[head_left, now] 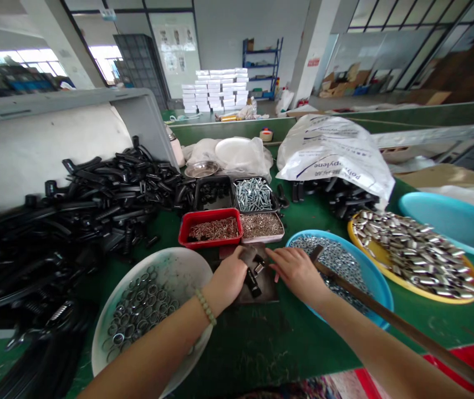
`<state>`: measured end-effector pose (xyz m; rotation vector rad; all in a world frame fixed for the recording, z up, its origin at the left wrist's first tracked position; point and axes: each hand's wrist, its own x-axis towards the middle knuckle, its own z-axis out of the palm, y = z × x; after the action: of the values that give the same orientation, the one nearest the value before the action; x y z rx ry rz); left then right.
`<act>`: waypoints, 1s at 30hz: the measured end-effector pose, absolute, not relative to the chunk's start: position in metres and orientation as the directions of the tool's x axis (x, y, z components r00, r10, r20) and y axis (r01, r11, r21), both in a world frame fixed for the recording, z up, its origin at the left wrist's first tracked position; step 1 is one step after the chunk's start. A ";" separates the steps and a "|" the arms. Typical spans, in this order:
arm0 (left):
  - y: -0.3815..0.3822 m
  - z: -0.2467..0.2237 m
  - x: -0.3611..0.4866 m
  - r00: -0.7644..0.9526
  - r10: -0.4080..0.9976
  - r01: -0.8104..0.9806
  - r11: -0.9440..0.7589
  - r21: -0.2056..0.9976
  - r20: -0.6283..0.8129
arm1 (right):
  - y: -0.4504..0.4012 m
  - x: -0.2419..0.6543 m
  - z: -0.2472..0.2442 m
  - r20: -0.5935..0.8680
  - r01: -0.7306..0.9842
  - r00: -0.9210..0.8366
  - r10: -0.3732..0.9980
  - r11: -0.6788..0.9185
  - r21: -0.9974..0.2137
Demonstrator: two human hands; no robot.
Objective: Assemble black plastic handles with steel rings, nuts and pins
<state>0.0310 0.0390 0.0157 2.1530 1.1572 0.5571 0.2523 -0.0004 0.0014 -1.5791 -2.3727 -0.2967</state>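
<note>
My left hand [229,277] is closed around a black part with a shiny metal sleeve [254,274], held over a dark metal plate [264,293]. Close to the part's right side is my right hand [299,272]. Its fingers are bent and drawn together; whatever may be between them is too small to make out. A hammer [357,293] leans across the blue basin [386,299] of small metal pieces, its handle passing beside my right forearm. Left of my left hand, a white basin [106,310] contains metal rings [145,305].
Beyond the plate stand a red tray [184,233] of pins, a white tray [265,239] of small parts and a black tray of screws [254,195]. Black curved parts [95,205] pile up left. A yellow basin [357,235] with metal sleeves sits right, near a plastic bag [332,147].
</note>
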 end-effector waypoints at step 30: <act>0.027 -0.012 -0.003 0.512 0.820 0.561 -0.544 0.624 0.256 | -0.015 0.197 0.055 -0.145 0.913 -0.179 0.973 0.110 -0.392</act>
<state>-0.0026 0.0268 -0.0116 2.2886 1.1309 0.7429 0.1968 -0.0149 0.0549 -1.9099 -2.2244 0.6022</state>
